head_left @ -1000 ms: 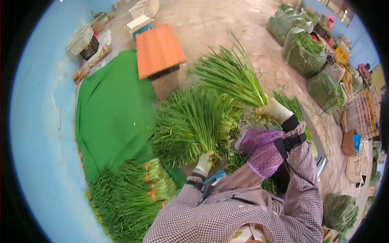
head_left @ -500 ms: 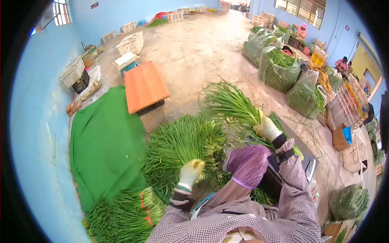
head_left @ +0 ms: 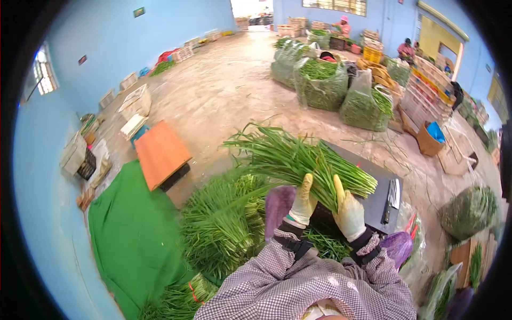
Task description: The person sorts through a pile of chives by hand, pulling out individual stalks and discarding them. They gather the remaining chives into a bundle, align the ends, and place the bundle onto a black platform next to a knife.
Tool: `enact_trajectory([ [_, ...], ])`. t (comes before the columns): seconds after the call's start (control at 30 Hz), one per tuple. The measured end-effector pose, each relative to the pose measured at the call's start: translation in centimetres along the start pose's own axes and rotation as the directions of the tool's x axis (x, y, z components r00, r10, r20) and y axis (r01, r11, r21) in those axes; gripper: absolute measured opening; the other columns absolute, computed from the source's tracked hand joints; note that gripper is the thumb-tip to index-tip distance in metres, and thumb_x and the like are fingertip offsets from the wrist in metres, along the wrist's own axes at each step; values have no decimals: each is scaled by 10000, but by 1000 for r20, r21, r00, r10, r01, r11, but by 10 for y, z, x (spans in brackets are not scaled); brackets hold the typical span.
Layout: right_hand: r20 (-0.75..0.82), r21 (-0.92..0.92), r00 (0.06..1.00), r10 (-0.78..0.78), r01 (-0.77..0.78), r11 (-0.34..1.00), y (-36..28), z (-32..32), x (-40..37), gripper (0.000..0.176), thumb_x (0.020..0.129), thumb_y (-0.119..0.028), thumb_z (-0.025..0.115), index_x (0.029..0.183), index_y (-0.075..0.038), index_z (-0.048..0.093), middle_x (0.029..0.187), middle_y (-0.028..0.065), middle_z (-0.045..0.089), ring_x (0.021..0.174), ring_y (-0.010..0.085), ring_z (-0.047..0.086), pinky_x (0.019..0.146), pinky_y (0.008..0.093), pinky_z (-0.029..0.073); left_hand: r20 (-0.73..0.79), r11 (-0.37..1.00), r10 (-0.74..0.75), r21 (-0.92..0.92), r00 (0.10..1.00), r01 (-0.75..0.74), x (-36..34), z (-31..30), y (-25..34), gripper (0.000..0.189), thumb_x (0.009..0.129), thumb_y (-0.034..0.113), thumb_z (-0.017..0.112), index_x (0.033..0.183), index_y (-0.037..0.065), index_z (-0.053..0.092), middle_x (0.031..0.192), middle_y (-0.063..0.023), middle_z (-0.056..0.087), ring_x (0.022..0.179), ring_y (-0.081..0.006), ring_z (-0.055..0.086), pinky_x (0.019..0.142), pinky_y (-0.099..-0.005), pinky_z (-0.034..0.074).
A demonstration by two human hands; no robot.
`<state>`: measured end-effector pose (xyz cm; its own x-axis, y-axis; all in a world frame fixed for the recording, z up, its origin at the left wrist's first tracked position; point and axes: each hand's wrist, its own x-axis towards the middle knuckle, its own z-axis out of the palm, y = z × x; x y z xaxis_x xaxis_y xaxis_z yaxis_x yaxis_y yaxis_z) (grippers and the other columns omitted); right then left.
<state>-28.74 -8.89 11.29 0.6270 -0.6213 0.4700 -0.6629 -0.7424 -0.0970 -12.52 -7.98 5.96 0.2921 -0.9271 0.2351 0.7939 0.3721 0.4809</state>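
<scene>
Both my hands wear pale gloves with yellowish fingers and meet at a loose bunch of long green stalks (head_left: 288, 157). My left hand (head_left: 303, 201) grips the bunch from its near side, and my right hand (head_left: 348, 210) holds it just to the right, fingers pointing up along the stalks. The leafy ends spread to the left; more stalks (head_left: 352, 173) lie with their pale ends to the right over a dark board (head_left: 394, 184). A knife (head_left: 392, 200) rests on that board. To the left of my knees is a large heap of the same stalks (head_left: 218, 218).
A green cloth (head_left: 136, 234) covers the floor at left, beside an orange board (head_left: 161, 154). Tied bundles (head_left: 200, 290) lie at the lower left. Bags of greens (head_left: 321, 88) stand ahead. Two people (head_left: 343, 26) (head_left: 406, 50) sit among crates farther back.
The view has turned right. My left hand has left the heap and joined my right hand at the bunch, which is now over the board in front of me. The knife has come into clear view.
</scene>
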Motion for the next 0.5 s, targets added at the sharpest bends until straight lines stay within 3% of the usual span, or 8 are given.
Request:
enact_trajectory([
  [0.13, 72, 129, 985, 159, -167, 977, 24, 13, -69, 1026, 678, -4, 732, 1587, -85, 265, 1023, 176, 615, 802, 366, 652, 691, 435, 545, 91, 952, -246, -166, 965, 258, 6, 17, -6, 519, 987, 359, 651, 1389, 49, 543, 1264, -121, 662, 1114, -222, 646, 979, -390, 522],
  [0.17, 201, 159, 946, 253, -287, 945, 30, 19, -83, 1031, 702, -79, 774, 1588, -65, 247, 1145, 203, 616, 924, 383, 661, 757, 438, 551, 77, 960, -255, -97, 964, 262, 10, 13, -21, 516, 988, 349, 644, 1395, 48, 541, 1218, -111, 666, 1065, -214, 646, 941, -377, 528],
  [0.27, 168, 362, 954, 247, -293, 885, 45, 7, -102, 1106, 721, -311, 852, 1591, -55, 219, 1099, 222, 622, 921, 382, 665, 785, 441, 555, 43, 954, -283, 114, 958, 277, 20, 8, -57, 472, 988, 309, 633, 1372, 45, 553, 1061, -75, 668, 914, -183, 643, 815, -330, 537],
  [0.3, 263, 387, 944, 198, -292, 875, 56, -8, -103, 1154, 712, -412, 873, 1585, -35, 219, 1190, 259, 616, 1037, 410, 642, 903, 451, 529, 30, 941, -295, 181, 955, 285, 21, 16, -60, 433, 985, 287, 637, 1338, 46, 571, 996, -60, 662, 860, -166, 637, 765, -308, 535],
  [0.33, 132, 364, 985, 111, -153, 919, 79, -7, -115, 984, 744, -410, 860, 1511, -20, 383, 1188, 241, 627, 1076, 391, 627, 951, 430, 502, 18, 923, -307, 248, 952, 293, 23, 23, -65, 393, 982, 265, 641, 1305, 46, 589, 931, -45, 656, 805, -150, 632, 715, -286, 533],
  [0.4, 200, 715, 923, 328, -367, 595, 130, -4, -129, 772, 776, -394, 842, 1372, -7, 543, 1200, 216, 630, 1120, 371, 617, 980, 406, 494, 14, 891, -303, 358, 953, 278, 28, 27, -79, 322, 955, 246, 673, 1203, 45, 625, 872, -51, 668, 733, -143, 632, 650, -279, 533],
  [0.47, 45, 429, 845, 533, -498, 753, 143, -52, -105, 616, 802, -364, 830, 1257, -7, 617, 1236, 196, 624, 1174, 349, 602, 1038, 387, 471, 97, 879, -334, 392, 938, 272, 27, 51, -86, 306, 947, 240, 680, 1176, 43, 635, 883, -58, 670, 757, -143, 637, 650, -279, 532],
  [0.5, -6, 438, 870, 493, -440, 784, 153, -60, -93, 663, 801, -358, 833, 1305, -7, 587, 1277, 199, 606, 1211, 352, 582, 1063, 385, 452, 179, 871, -348, 424, 920, 247, 30, 59, -88, 315, 945, 227, 683, 1187, 33, 634, 912, -58, 674, 784, -153, 644, 674, -290, 542],
])
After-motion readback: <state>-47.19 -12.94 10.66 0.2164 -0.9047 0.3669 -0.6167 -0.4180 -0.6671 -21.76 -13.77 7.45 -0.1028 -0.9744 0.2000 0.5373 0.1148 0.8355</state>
